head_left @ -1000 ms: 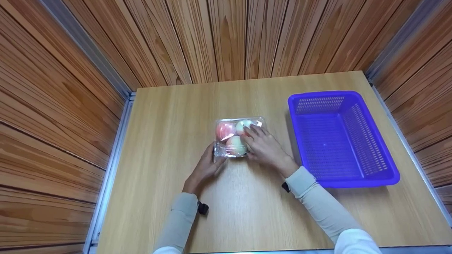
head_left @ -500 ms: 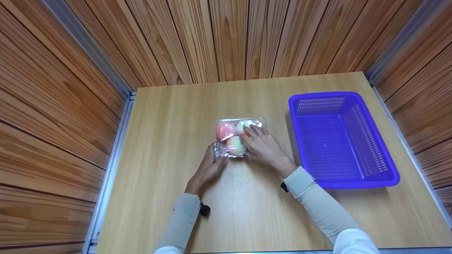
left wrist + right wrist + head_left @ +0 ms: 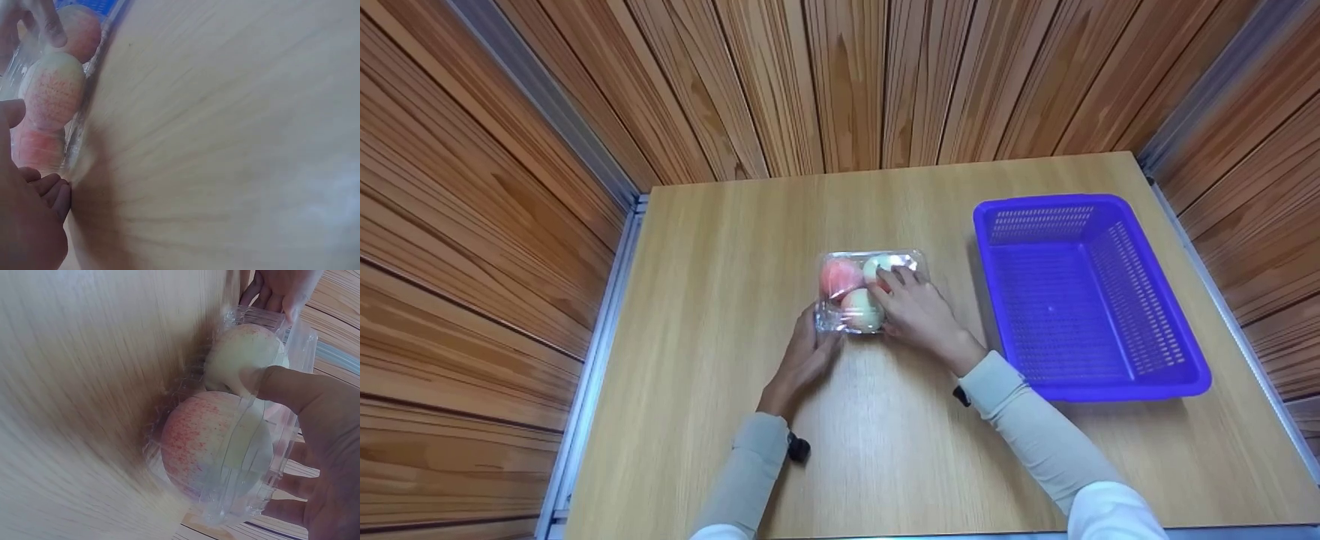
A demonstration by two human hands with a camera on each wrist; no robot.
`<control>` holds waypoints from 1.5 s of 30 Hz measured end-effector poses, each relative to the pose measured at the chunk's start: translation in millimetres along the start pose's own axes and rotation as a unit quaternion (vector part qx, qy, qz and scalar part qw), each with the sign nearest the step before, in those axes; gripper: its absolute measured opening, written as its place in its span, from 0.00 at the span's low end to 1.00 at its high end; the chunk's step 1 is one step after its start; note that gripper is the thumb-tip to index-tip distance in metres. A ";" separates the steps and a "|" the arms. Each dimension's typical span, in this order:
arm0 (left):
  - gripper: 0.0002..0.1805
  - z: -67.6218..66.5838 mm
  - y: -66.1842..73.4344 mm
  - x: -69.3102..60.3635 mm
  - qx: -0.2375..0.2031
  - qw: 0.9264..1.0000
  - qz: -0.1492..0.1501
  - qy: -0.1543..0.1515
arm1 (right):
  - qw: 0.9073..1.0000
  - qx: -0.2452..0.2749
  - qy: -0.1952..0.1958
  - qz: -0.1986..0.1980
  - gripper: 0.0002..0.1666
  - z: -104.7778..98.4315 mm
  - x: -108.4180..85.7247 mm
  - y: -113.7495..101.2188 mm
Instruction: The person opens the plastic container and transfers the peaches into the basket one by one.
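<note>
A clear plastic clamshell box (image 3: 830, 322) of peaches stands on the table at the middle of the head view. Through the plastic show a redder peach (image 3: 840, 278) at the back left and paler ones beside and in front of it. My left hand (image 3: 801, 358) holds the box's front left corner, with curled fingers visible in the left wrist view. Over the right part lies my right hand (image 3: 924, 319), fingers on the lid and thumb (image 3: 281, 385) against the front side. It covers a speckled peach (image 3: 197, 439), which the right wrist view shows.
A purple plastic basket (image 3: 994, 300) with slotted sides stands to the right of the box. Wooden panel walls (image 3: 855, 90) rise behind and at both sides of the table (image 3: 720, 262), with metal rails along its edges.
Both hands keep their places on the box, and the right wrist has shifted very slightly left. Box and basket look nearly unmoved.
</note>
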State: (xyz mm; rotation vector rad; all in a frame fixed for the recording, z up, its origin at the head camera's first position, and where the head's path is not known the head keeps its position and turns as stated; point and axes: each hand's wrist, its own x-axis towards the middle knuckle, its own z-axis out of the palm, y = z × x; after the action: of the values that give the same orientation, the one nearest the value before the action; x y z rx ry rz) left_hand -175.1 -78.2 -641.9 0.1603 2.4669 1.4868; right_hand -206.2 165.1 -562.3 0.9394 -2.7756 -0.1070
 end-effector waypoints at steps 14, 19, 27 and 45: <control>0.40 7.7 -1.3 1.9 0.006 0.998 0.019 0.052 | 0.999 -0.024 -0.018 -0.019 0.45 -4.7 -1.3 -1.5; 0.39 9.8 2.4 2.5 -0.021 0.998 0.010 0.055 | 0.999 -0.017 -0.025 -0.023 0.45 -5.3 -1.2 -0.2; 0.44 11.9 3.2 4.1 -0.057 0.997 0.000 0.058 | 0.999 0.005 -0.030 -0.023 0.44 -6.2 -2.4 0.7; 0.40 17.5 0.4 3.6 -0.152 0.987 0.016 0.058 | 0.998 -0.001 0.025 -0.059 0.37 -16.2 3.3 6.7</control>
State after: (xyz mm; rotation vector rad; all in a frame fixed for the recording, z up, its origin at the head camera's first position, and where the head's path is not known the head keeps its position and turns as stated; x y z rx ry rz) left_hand -173.8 -62.3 -649.9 0.0563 2.2939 1.9119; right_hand -209.1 168.4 -545.1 1.0914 -2.6729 -0.1031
